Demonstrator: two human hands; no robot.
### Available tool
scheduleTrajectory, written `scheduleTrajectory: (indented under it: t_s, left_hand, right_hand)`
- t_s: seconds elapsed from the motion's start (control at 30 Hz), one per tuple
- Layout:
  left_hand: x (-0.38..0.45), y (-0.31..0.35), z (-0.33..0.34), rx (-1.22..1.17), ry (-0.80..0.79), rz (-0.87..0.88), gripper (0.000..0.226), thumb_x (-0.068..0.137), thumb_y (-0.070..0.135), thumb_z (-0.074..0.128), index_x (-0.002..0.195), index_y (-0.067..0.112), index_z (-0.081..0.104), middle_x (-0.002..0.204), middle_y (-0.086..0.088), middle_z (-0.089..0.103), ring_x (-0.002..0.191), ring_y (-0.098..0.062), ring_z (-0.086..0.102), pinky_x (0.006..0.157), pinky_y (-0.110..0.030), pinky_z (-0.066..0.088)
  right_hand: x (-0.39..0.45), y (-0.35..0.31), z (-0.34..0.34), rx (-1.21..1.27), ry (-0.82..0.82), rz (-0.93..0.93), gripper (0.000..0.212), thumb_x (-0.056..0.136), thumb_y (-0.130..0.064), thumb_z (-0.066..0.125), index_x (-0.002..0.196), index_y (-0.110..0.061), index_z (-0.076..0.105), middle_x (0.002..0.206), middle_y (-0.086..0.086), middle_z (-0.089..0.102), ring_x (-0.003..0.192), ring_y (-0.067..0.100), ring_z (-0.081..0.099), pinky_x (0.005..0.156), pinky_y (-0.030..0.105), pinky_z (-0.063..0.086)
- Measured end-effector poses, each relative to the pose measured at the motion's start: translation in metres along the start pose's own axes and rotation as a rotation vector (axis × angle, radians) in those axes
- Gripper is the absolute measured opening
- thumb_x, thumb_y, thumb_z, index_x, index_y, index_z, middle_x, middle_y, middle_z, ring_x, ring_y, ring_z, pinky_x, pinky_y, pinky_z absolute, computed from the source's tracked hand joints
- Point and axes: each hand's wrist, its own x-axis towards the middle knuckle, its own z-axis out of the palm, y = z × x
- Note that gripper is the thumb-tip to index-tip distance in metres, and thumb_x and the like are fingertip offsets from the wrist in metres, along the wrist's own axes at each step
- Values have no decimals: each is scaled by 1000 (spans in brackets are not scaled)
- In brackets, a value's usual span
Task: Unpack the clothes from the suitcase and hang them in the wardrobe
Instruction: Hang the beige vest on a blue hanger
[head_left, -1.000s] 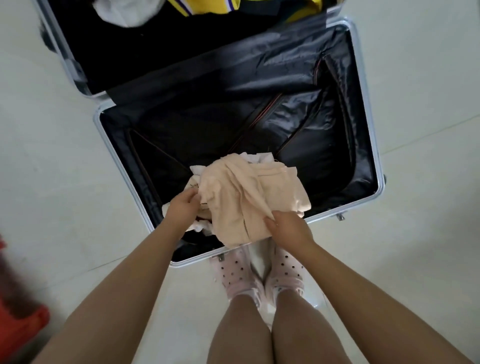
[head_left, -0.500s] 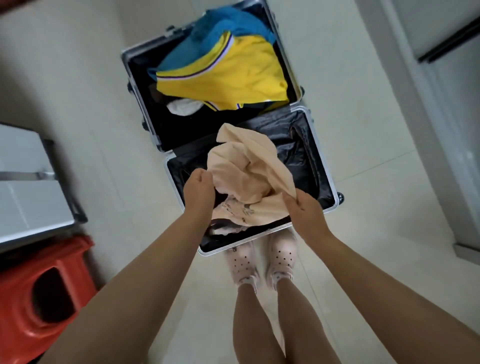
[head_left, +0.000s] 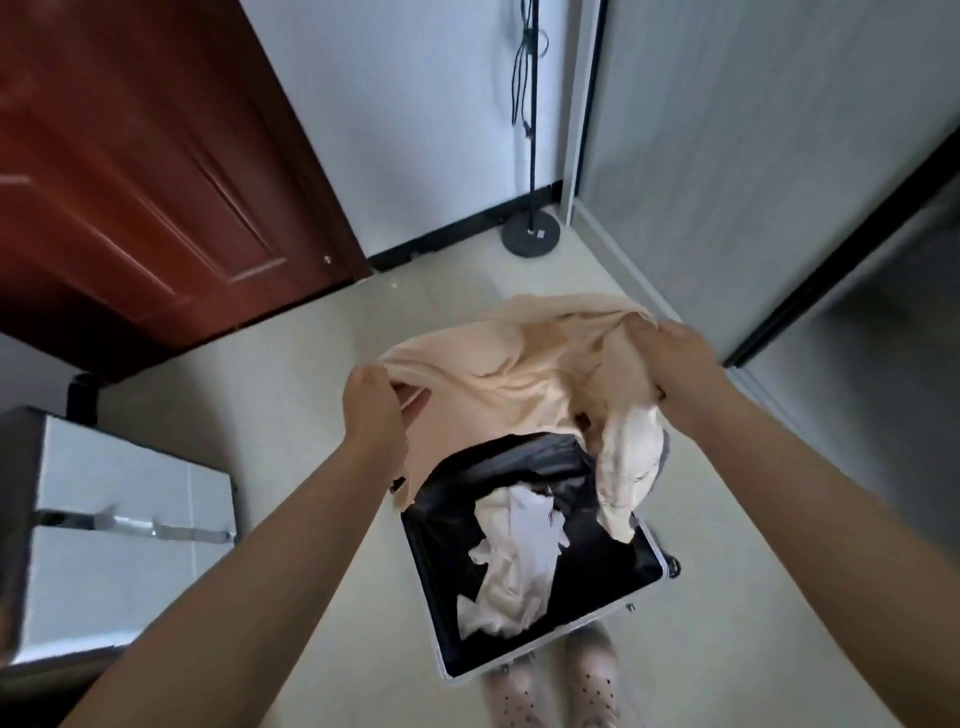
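Peach top (head_left: 498, 374) hangs above the suitcase (head_left: 524, 654), left hand (head_left: 371, 410) and right hand (head_left: 670, 358) each gripping it; white garment (head_left: 514, 551) remains inside; nothing hung yet.

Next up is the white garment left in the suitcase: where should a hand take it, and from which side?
Judging by its pose, grip the white garment at its bunched upper middle, coming straight down from above. It lies crumpled and loose on the black lining of the suitcase, with nothing resting on it.

Pale peach cotton garment (head_left: 498, 374), crumpled white cloth (head_left: 514, 551), black-lined silver-framed suitcase (head_left: 530, 613), reddish-brown wooden door (head_left: 156, 176), cream tiled floor (head_left: 311, 364), black lamp stand (head_left: 531, 236), pink perforated clogs (head_left: 592, 686)
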Motion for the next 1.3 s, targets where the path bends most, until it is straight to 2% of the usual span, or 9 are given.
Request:
scheduleTrajectory:
  t_s: [0.3,0.4,0.63,0.77,0.9,0.97,1.03,1.13,1.3]
  left_hand:
    - [-95,142,48,510,-317,305,28,91,17,50,117,13,40,98,-7,49,88,-21,51,60,-26,41]
    - [-147,170,59,667,-595,412,5,93,22,49,92,17,51,98,-3,57,84,-14,57,67,-24,42]
    - [-229,210,65,1208,-837,847,64,77,41,69,130,20,39,123,5,52,110,-13,52,96,-28,44]
    - [-237,207,65,1426,-701,754,71,79,47,66,133,8,40,131,-11,51,118,-28,51,98,-35,43]
    - [-251,208,62,1052,-543,467,47,96,15,47,137,-1,30,138,1,35,128,-26,40,82,-15,46]
    - [-263,219,67,820,-636,374,25,98,10,41,121,2,47,125,-11,51,104,-22,59,73,-21,49]
    - [-263,229,86,514,-716,404,22,99,11,34,88,9,53,89,-9,57,67,-16,60,56,-26,49]
    - [-266,251,100,104,-749,438,24,99,9,30,81,8,47,82,-5,56,54,-16,64,52,-26,53]
    - [-293,293,114,-223,-864,570,32,95,-2,26,68,10,37,54,-9,59,53,-17,68,64,-26,57]
  right_hand:
    - [-95,-230,-60,364,-415,-388,24,99,-18,34,86,-12,54,59,-4,64,51,8,61,51,21,52]
    - [-133,-280,-75,383,-472,-493,24,99,-24,32,86,-19,51,55,-5,64,50,10,66,41,20,52]
    - [-204,-368,-103,603,-386,-771,24,101,-27,28,89,-22,47,52,-7,61,47,10,66,31,10,30]
    - [-233,-391,-121,731,-404,-898,23,101,-29,27,93,-22,48,57,-7,67,54,12,68,38,14,40]
    - [-242,-400,-141,816,-333,-970,25,100,-34,31,93,-22,52,66,-7,71,73,16,70,53,20,50]
    - [-235,-400,-153,846,-256,-967,26,100,-35,31,96,-20,52,69,-7,72,71,14,70,56,19,51]
    - [-223,-394,-165,823,-137,-941,31,100,-33,30,110,-13,51,80,-4,73,69,12,69,58,20,52]
    - [-201,-374,-184,725,-13,-845,38,102,-24,21,140,-19,29,123,4,57,89,15,63,66,25,56]
    - [-186,-303,-184,385,-59,-719,67,94,0,42,145,-31,12,140,10,40,115,24,50,89,41,43]
